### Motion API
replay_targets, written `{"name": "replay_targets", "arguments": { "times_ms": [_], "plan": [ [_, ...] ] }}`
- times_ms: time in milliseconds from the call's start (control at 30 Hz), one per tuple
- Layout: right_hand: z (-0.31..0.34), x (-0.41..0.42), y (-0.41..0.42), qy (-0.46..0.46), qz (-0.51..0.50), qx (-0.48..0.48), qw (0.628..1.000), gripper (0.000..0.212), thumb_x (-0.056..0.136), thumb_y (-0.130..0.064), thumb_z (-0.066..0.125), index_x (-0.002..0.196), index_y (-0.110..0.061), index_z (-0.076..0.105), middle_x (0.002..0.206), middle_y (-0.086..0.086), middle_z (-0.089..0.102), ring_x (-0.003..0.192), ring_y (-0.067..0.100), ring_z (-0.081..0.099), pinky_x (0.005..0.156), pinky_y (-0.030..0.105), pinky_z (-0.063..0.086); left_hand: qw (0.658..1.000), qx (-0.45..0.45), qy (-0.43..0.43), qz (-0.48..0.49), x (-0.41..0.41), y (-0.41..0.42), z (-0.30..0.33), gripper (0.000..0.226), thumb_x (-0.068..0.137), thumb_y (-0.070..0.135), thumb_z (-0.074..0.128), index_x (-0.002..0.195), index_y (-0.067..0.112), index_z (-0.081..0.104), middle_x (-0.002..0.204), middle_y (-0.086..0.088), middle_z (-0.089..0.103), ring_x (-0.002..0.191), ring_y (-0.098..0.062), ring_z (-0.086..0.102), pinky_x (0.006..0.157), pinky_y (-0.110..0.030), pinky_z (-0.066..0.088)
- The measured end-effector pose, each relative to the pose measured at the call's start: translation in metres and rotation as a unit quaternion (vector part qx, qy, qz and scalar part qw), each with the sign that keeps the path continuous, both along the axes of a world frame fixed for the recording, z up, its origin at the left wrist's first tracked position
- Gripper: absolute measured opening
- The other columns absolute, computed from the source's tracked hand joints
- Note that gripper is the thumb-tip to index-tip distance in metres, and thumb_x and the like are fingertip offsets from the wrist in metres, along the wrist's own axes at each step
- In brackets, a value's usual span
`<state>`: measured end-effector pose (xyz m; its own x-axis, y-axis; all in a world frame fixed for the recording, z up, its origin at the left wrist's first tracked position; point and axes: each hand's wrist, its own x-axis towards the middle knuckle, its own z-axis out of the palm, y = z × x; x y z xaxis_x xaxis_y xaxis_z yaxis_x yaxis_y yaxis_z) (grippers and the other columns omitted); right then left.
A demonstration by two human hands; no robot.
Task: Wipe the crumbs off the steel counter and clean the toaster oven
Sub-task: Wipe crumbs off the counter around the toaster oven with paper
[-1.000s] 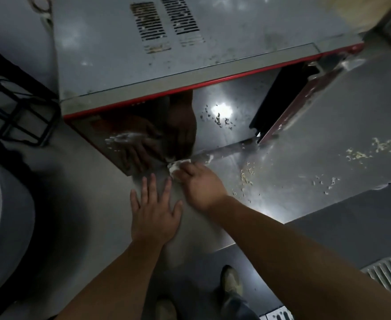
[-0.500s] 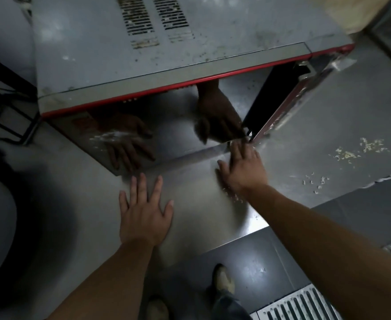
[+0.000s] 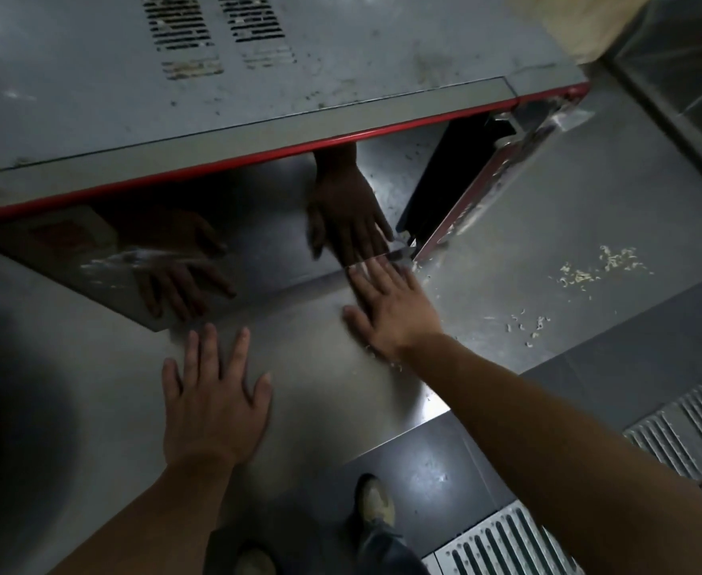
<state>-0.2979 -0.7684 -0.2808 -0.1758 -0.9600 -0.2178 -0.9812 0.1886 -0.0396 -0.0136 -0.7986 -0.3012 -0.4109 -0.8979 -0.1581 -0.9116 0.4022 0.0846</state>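
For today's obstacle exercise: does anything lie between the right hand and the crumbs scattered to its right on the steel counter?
Nothing visible does. The right hand lies flat on the steel counter; only bare steel separates it from the crumbs.

Bare, sleeveless forearms; dark trouser leg (image 3: 386, 549); pale, scuffed shoes (image 3: 376, 502) on both feet
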Motion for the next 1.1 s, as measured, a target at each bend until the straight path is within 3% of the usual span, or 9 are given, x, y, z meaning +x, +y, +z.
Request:
{"name": "replay_targets", "arguments": {
  "times_ms": [133,300,400,533,700,900,1100],
  "plan": [
    [0.0,-0.025,0.001,-0.006,-0.003,0.007,1.0,0.069,0.096,-0.064,0.012,0.157,-0.031,0.01,0.163,0.008,0.014,0.151,0.021,0.008,0.119,0.038,-0.011,1.0,0.002,-0.007,0.004,0.0,0.0,0.0,0.073,0.091,0.061,0.02,0.157,0.031,0.017,0.165,-0.01,0.01,0.152,-0.028,0.002,0.119,-0.053,0.007],
    [0.0,-0.05,0.008,0.001,-0.034,0.003,0.999,0.07,0.096,-0.065,0.014,0.157,-0.03,0.014,0.161,0.01,0.021,0.15,0.024,0.011,0.121,0.041,-0.002,1.0,-0.005,-0.014,0.0,0.0,-0.001,0.0,0.072,0.091,0.061,0.02,0.157,0.031,0.017,0.165,-0.01,0.01,0.152,-0.028,0.003,0.119,-0.053,0.008],
    [-0.001,-0.069,0.013,-0.025,-0.125,0.005,0.992,0.07,0.097,-0.065,0.018,0.156,-0.027,0.016,0.163,0.009,0.011,0.151,0.023,0.005,0.121,0.044,0.001,1.0,-0.006,-0.003,0.0,0.0,-0.001,0.0,0.072,0.091,0.06,0.023,0.156,0.03,0.02,0.164,-0.011,0.012,0.151,-0.028,0.004,0.118,-0.053,0.008],
    [0.002,-0.115,0.033,-0.033,-0.239,0.032,0.97,0.075,0.095,-0.068,0.018,0.157,-0.03,0.001,0.164,0.004,-0.01,0.151,0.019,-0.008,0.121,0.046,-0.002,1.0,-0.005,-0.007,-0.003,0.002,-0.001,-0.002,0.072,0.092,0.06,0.022,0.157,0.031,0.017,0.165,-0.01,0.009,0.152,-0.028,0.002,0.119,-0.053,0.007],
    [0.02,-0.137,0.053,-0.06,-0.333,0.001,0.941,0.072,0.098,-0.063,0.026,0.157,-0.024,0.014,0.165,0.008,-0.001,0.151,0.027,0.004,0.122,0.044,0.007,1.0,-0.005,-0.008,-0.004,0.002,-0.001,-0.002,0.072,0.092,0.06,0.021,0.157,0.031,0.013,0.165,-0.009,0.007,0.152,-0.028,0.0,0.119,-0.052,0.004],
    [0.023,-0.074,0.068,-0.089,-0.201,-0.052,0.974,0.07,0.1,-0.057,0.031,0.157,-0.02,0.016,0.165,0.003,0.006,0.15,0.025,0.013,0.121,0.036,0.014,1.0,-0.002,-0.003,-0.007,0.002,-0.002,0.0,0.073,0.092,0.06,0.024,0.158,0.03,0.013,0.165,-0.011,0.006,0.152,-0.028,-0.001,0.119,-0.053,0.003],
    [0.027,0.033,0.082,-0.122,-0.017,-0.134,0.983,0.07,0.097,-0.05,0.04,0.151,-0.007,0.033,0.16,0.016,0.023,0.147,0.026,0.022,0.121,0.037,0.017,1.0,0.0,-0.004,-0.003,0.001,-0.001,-0.001,0.072,0.093,0.06,0.024,0.158,0.031,0.009,0.165,-0.01,0.003,0.152,-0.027,-0.004,0.12,-0.053,0.002]
  ]
}}
